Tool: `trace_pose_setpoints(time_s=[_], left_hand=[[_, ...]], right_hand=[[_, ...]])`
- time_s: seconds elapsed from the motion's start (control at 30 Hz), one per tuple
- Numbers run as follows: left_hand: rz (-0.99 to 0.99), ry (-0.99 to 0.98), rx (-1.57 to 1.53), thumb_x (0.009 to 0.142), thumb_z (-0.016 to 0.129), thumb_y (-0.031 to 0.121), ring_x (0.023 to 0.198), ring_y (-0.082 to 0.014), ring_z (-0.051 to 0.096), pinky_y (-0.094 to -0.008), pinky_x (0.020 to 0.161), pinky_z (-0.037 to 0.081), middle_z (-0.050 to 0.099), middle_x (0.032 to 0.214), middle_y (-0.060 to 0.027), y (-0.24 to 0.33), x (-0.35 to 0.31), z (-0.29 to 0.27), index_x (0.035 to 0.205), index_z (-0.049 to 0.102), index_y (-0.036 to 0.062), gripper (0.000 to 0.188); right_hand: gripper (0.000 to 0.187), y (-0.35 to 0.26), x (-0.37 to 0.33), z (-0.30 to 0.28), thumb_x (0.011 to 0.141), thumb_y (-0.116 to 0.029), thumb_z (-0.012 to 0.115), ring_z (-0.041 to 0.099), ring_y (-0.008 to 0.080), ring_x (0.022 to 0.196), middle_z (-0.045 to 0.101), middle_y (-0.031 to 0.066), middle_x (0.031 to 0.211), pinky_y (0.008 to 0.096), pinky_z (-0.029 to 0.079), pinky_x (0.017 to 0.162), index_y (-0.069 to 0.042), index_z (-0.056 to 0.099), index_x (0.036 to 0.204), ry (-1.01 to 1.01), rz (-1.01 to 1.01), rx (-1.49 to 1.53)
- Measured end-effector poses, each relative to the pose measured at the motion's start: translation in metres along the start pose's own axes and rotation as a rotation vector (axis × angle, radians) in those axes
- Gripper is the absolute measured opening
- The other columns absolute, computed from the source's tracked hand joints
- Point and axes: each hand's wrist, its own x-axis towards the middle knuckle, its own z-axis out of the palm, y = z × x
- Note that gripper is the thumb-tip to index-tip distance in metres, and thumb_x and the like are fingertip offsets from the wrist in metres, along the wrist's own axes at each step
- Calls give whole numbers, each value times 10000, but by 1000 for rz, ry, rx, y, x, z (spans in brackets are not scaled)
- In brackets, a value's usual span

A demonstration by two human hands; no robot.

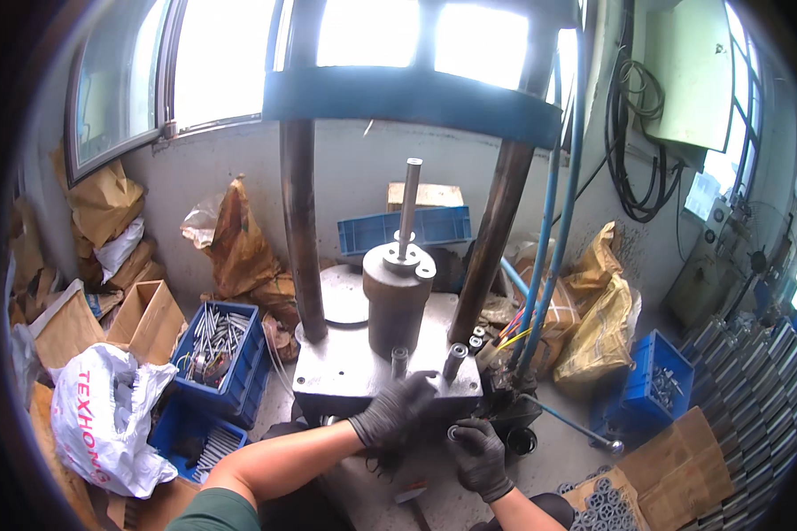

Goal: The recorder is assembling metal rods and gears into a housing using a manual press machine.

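Note:
My left hand (394,413), in a dark grey glove, reaches across the front edge of a metal press plate (328,376). Its fingers point right and are too blurred to show whether they hold anything. Just beyond it stands a short metal pin (399,362), and another metal cylinder (454,361) stands to its right. My right hand (481,458), gloved too, is below the plate's right front corner, closed on a small round metal part (454,433). Behind the pins, a thick metal cylinder (397,305) carries an upright rod (410,199).
Two steel columns (299,221) and a blue crossbeam (407,99) frame the plate. Blue bins (261,358) with metal rods stand left, beside a white bag (106,420). At right are blue hoses (553,265), a blue bin (673,354), metal rings (604,504) and stacked tubes (762,398).

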Motion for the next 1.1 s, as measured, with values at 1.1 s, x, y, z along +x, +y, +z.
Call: trace_pose_setpoints(time_s=[1.1], left_hand=[[-168, 693, 420, 930, 712, 249, 1051, -361, 721, -486, 927, 572, 760, 1032, -126, 73, 207, -139, 1127, 671, 175, 214]], right_hand=[[228, 43, 322, 65, 931, -152, 733, 709, 355, 1036, 736, 158, 1136, 412, 569, 898, -44, 751, 1132, 74, -132, -252]])
